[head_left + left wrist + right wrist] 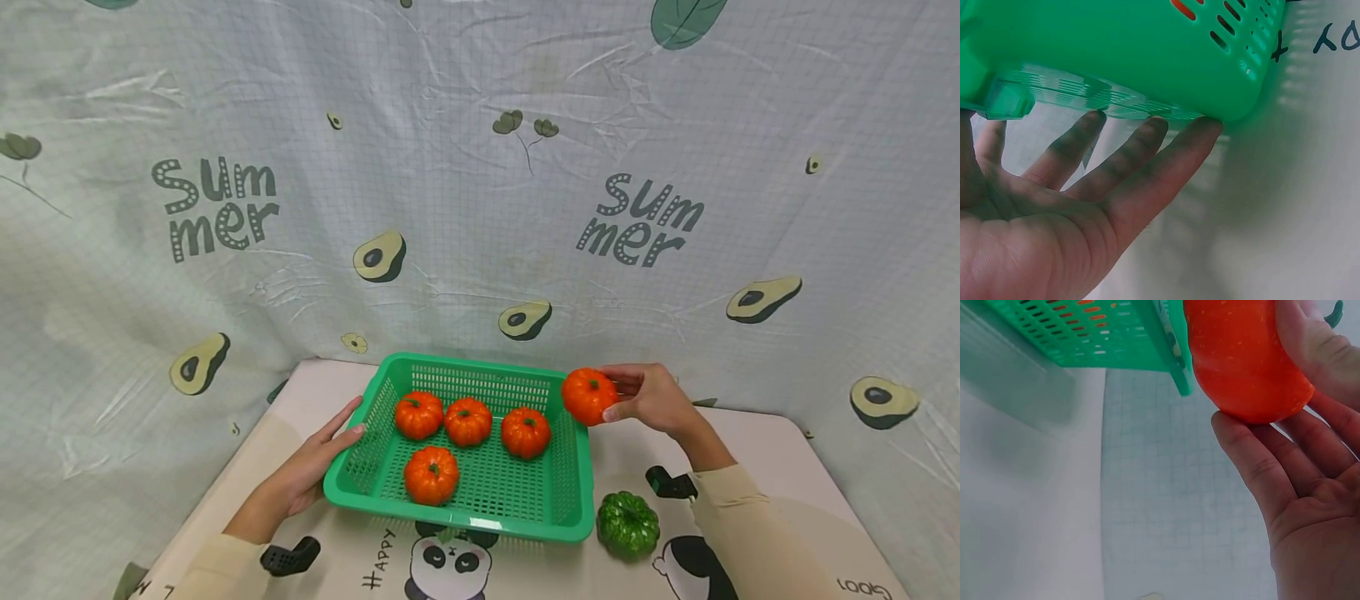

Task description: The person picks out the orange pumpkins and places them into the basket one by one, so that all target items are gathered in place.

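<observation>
My right hand [651,402] holds a small orange pumpkin [589,397] between thumb and fingers, over the right rim of the green basket [480,523]. In the right wrist view, the pumpkin [1247,369] overlaps the basket's edge, thumb on one side and fingers beneath. Several similar orange pumpkins lie inside the basket, one [431,476] near the front and another [526,432] towards the right. At the basket's left side, my left hand [303,471] has its thumb on the rim; the left wrist view shows its long fingers [1166,172] touching the outside from below.
A dark green pumpkin [628,526] sits on the table right of the basket's front corner. A printed cloth [450,192] hangs behind the table and at both sides. Panda drawings and lettering decorate the tabletop [337,542].
</observation>
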`<state>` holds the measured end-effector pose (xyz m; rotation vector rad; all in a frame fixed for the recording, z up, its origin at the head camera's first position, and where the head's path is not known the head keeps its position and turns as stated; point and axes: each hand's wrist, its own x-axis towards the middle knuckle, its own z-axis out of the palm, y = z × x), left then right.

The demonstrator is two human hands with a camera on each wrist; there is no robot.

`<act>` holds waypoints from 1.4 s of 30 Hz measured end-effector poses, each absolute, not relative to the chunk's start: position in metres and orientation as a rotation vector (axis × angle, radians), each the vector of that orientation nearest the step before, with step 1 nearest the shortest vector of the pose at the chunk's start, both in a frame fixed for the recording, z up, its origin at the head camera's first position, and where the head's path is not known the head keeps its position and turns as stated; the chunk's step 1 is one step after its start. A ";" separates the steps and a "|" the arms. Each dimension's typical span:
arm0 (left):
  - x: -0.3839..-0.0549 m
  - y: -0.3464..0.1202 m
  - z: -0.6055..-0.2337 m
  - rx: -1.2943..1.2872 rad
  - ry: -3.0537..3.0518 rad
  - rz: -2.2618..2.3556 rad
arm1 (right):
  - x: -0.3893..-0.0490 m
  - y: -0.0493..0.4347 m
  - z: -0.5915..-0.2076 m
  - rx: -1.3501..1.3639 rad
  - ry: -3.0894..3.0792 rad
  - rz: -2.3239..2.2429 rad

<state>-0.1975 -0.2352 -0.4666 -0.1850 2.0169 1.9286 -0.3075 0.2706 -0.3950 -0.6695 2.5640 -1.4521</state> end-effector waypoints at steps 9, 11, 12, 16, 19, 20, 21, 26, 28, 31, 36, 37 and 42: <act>-0.198 -0.236 -0.468 -0.189 2.009 1.936 | -0.304 0.262 -0.393 -0.703 2.545 -1.435; -0.198 -0.235 -0.468 -0.190 2.011 1.935 | -0.303 0.260 -0.393 -0.717 2.543 -1.432; -0.198 -0.235 -0.468 -0.192 2.011 1.935 | -0.303 0.259 -0.393 -0.723 2.540 -1.432; -0.198 -0.235 -0.468 -0.193 2.009 1.935 | -0.301 0.255 -0.393 -0.750 2.531 -1.428; -0.198 -0.235 -0.469 -0.193 2.007 1.935 | -0.300 0.253 -0.393 -0.761 2.522 -1.421; -0.198 -0.235 -0.469 -0.193 2.006 1.935 | -0.300 0.253 -0.393 -0.762 2.520 -1.418; -0.198 -0.235 -0.469 -0.192 2.005 1.935 | -0.300 0.252 -0.393 -0.761 2.520 -1.416; -0.198 -0.236 -0.469 -0.186 2.002 1.941 | -0.300 0.250 -0.394 -0.780 2.513 -1.408; -0.198 -0.236 -0.469 -0.185 2.002 1.943 | -0.300 0.249 -0.395 -0.795 2.508 -1.407; -0.198 -0.236 -0.469 -0.184 2.001 1.943 | -0.300 0.247 -0.396 -0.820 2.497 -1.414; -0.198 -0.236 -0.469 -0.178 2.003 1.944 | -0.300 0.245 -0.396 -0.843 2.485 -1.416; -0.198 -0.236 -0.469 -0.179 2.003 1.943 | -0.300 0.244 -0.396 -0.842 2.481 -1.417; -0.198 -0.236 -0.468 -0.182 2.008 1.935 | -0.298 0.241 -0.395 -0.854 2.461 -1.409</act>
